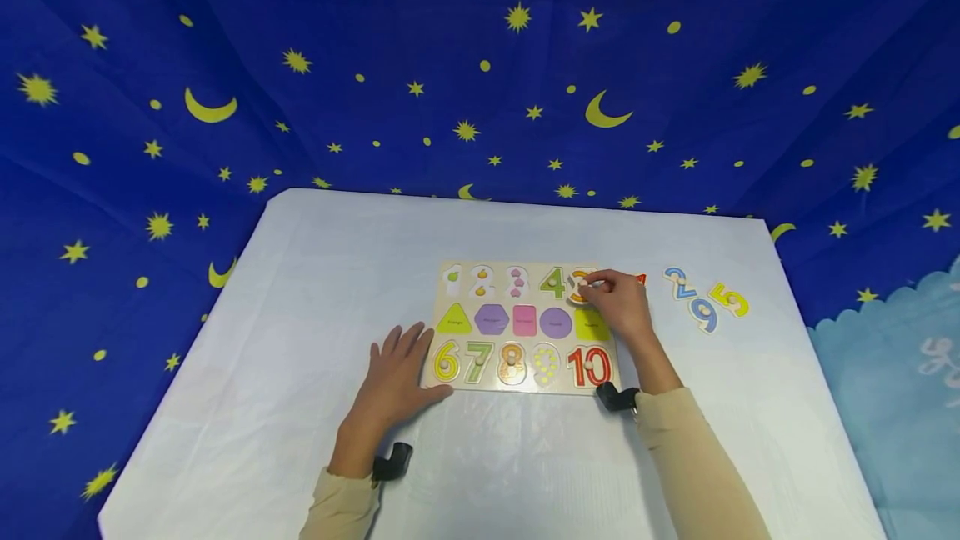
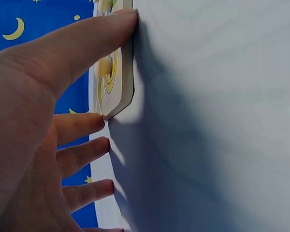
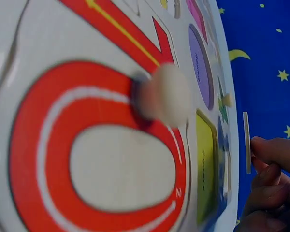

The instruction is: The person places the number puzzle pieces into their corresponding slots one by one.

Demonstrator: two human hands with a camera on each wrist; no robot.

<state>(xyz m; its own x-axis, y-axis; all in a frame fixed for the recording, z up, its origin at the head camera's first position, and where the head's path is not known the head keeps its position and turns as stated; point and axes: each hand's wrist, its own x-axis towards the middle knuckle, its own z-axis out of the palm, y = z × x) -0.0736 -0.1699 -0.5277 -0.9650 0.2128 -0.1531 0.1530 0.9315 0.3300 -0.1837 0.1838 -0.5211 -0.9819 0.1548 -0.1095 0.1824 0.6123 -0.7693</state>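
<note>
My right hand [image 1: 621, 303] pinches a thin number piece [image 1: 577, 287], probably a 3, over the top right corner of a wooden puzzle board [image 1: 480, 391]. In the right wrist view that piece [image 3: 247, 142] appears edge-on, at the fingertips. My left hand [image 1: 393, 377] lies spread at the board's lower left corner, the thumb [image 2: 101, 36] along its front edge. A green 4 [image 1: 553, 282], yellow 6 [image 1: 446, 362], green 7 [image 1: 478, 362], orange 8 [image 1: 512, 363] and red 10 [image 1: 597, 367] sit in the board, with knobs on them.
Right of the board lie a blue 2 [image 1: 679, 282], a blue 9-shaped piece [image 1: 703, 315] and a yellow 5 [image 1: 729, 300]. A red piece [image 1: 641, 279] shows partly behind my right hand. Coloured shapes line the board's middle row. A starry blue curtain [image 1: 480, 90] hangs behind the white table [image 1: 337, 273].
</note>
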